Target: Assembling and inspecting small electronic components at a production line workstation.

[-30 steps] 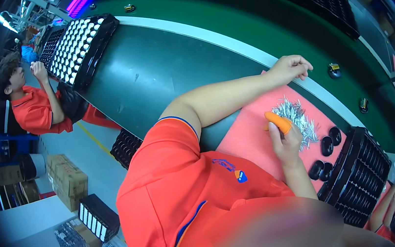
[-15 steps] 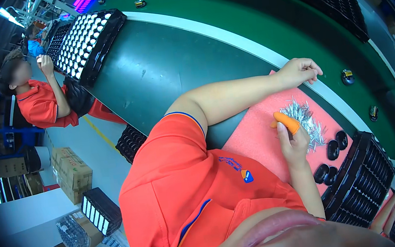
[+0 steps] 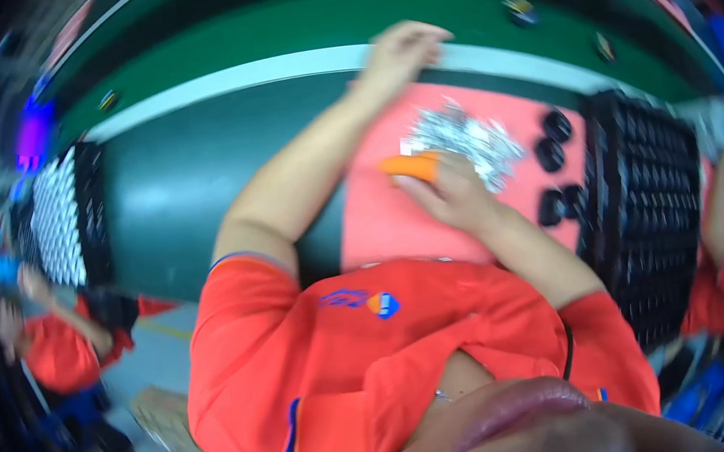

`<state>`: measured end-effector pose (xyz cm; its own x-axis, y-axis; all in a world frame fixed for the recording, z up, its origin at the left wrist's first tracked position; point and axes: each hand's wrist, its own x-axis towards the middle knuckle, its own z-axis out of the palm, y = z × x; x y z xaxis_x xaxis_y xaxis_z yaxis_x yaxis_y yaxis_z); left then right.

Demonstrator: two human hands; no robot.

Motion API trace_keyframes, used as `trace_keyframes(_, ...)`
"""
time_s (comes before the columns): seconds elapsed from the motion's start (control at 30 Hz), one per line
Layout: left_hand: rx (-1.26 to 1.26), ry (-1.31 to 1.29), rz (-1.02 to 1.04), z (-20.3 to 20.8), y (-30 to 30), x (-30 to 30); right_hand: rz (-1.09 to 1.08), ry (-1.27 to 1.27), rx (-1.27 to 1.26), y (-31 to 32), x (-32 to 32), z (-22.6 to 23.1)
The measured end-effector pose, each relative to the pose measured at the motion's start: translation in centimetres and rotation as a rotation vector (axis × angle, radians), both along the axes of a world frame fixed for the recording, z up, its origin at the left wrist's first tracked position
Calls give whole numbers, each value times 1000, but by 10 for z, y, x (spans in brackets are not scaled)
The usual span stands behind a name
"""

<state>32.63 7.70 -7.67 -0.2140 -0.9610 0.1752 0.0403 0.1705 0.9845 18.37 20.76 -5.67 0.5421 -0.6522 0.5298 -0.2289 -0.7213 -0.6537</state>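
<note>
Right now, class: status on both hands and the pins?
Left hand curled at mat's far edge. Right hand, orange fingertip cover, touching silver pin pile. Nothing in the way.

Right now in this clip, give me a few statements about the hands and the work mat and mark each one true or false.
1. The right hand wears an orange finger cot and sits beside the pile of silver pins. True.
2. The pins lie on a blue mat. False: they lie on the pink mat.
3. The left hand rests at the far edge of the mat, near the white strip. True.
4. The small black oval parts lie left of the pins. False: they lie right of the pins, beside the black tray.
</note>
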Motion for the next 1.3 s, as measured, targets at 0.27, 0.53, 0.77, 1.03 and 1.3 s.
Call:
trace_keyframes(0.27,30,-13,-46,5,3,-7,-48,-26,-92,-4,-1,-16)
trace_keyframes(0.53,22,-51,-65,4,8,-8,-33,11,-70,1,-3,-10)
trace_keyframes(0.77,4,-79,-65,1,6,-7,2,8,-63,-1,-2,-12)
trace_keyframes(1.03,-8,-114,-71,5,4,-13,6,17,-62,-4,-2,-19)
trace_keyframes(1.3,0,-130,-78,0,5,-9,47,-61,279,-8,-1,-17)
